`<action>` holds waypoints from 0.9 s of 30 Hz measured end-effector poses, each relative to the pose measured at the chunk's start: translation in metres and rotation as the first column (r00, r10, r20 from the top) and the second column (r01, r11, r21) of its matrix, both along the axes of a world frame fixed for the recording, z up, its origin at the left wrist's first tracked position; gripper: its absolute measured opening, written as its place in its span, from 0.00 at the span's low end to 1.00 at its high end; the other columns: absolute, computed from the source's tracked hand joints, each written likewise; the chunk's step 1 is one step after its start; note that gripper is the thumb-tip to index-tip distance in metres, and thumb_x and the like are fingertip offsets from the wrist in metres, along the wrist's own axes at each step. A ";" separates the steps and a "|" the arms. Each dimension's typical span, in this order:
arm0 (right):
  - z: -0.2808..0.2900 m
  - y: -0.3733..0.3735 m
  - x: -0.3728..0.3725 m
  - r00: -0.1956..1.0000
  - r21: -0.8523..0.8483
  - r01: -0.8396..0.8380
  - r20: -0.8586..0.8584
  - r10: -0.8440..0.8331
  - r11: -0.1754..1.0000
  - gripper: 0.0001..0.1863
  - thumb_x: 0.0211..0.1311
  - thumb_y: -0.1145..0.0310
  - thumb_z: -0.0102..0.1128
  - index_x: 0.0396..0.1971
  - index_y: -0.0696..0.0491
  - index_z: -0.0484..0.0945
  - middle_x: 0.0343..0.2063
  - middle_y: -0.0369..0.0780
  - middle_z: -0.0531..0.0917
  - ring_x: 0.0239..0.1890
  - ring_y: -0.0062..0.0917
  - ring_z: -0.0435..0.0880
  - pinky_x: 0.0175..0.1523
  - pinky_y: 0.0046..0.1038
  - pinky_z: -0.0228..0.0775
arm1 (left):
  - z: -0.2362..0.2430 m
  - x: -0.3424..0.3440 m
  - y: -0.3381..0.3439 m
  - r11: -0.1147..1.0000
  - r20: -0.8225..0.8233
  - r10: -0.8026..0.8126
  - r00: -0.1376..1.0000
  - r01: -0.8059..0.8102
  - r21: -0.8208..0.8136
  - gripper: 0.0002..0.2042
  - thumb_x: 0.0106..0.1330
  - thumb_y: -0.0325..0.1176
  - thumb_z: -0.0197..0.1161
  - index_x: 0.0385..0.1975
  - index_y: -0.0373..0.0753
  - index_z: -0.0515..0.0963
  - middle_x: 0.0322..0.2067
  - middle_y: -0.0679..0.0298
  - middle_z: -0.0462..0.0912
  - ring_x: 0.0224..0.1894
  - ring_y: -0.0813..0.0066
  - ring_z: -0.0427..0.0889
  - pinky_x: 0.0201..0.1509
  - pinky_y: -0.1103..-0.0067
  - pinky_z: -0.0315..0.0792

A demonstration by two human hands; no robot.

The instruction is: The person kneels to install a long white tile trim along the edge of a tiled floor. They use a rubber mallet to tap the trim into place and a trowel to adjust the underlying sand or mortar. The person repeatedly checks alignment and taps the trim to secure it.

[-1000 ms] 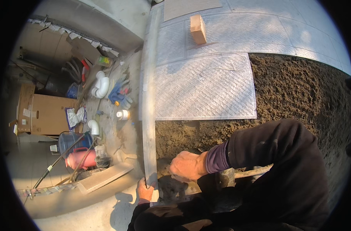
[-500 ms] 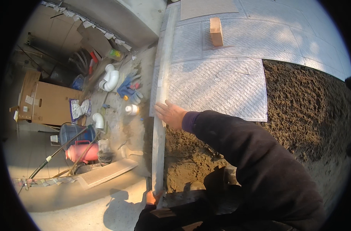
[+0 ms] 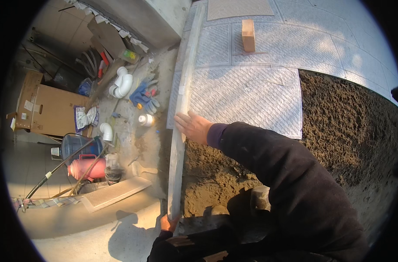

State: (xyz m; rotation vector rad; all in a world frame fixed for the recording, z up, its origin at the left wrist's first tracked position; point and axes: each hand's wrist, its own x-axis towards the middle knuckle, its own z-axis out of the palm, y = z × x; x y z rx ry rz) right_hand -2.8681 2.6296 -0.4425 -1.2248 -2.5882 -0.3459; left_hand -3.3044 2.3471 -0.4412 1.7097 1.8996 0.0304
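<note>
A long pale straightedge [image 3: 191, 56] runs from the lower middle up along the left edge of textured grey pavers [image 3: 247, 100]. My left hand [image 3: 166, 222] grips its near end, partly shadowed. My right hand [image 3: 194, 127], in a dark sleeve, lies on the straightedge with fingers stretched out, near the lower corner of the closest paver. A bed of loose brown mortar [image 3: 343, 122] extends right of and below that paver. A tan brick [image 3: 248, 35] stands on the pavers farther up.
Along the left lie white pipe fittings [image 3: 122, 85], blue gloves [image 3: 144, 96], cardboard boxes [image 3: 57, 109], a water jug [image 3: 79, 146], a pink flask [image 3: 87, 168], rods and a loose tile [image 3: 116, 194]. A concrete wall corner [image 3: 164, 22] stands at the top.
My right hand has moved from low over the mortar up and left onto the straightedge, where its fingers now lie stretched out. My left hand still holds the near end.
</note>
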 end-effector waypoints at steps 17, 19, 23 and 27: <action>0.002 0.000 0.001 1.000 -0.055 -0.031 0.004 0.031 0.998 0.37 0.65 0.61 0.60 0.70 0.65 0.66 0.74 0.53 0.65 0.77 0.42 0.62 0.70 0.41 0.65 | -0.007 -0.007 -0.003 0.999 -0.048 -0.040 0.998 0.041 0.031 0.23 0.61 0.45 0.77 0.46 0.31 0.83 0.38 0.43 0.88 0.42 0.43 0.87 0.46 0.60 0.80; 0.002 0.000 0.000 1.000 -0.073 -0.031 0.002 0.031 0.997 0.36 0.65 0.63 0.60 0.70 0.65 0.66 0.74 0.53 0.65 0.77 0.42 0.62 0.70 0.42 0.65 | -0.003 -0.003 -0.002 1.000 -0.065 -0.011 0.998 0.013 0.026 0.24 0.60 0.46 0.77 0.46 0.31 0.83 0.38 0.43 0.88 0.42 0.43 0.87 0.46 0.60 0.80; 0.004 0.004 0.004 0.995 -0.048 -0.061 -0.078 0.057 0.997 0.36 0.65 0.64 0.60 0.71 0.63 0.65 0.75 0.51 0.64 0.78 0.39 0.61 0.70 0.41 0.65 | 0.014 0.021 0.009 0.999 -0.127 -0.017 0.992 0.023 0.049 0.26 0.58 0.48 0.78 0.44 0.30 0.82 0.38 0.44 0.88 0.43 0.43 0.88 0.45 0.61 0.80; 0.010 -0.004 0.041 0.968 -0.007 -0.125 -0.219 0.120 0.992 0.31 0.65 0.67 0.59 0.67 0.63 0.68 0.69 0.50 0.71 0.71 0.39 0.70 0.66 0.38 0.67 | 0.024 0.069 0.044 0.985 -0.023 0.104 0.994 -0.100 0.142 0.30 0.61 0.45 0.77 0.57 0.31 0.78 0.44 0.46 0.88 0.47 0.49 0.88 0.51 0.62 0.80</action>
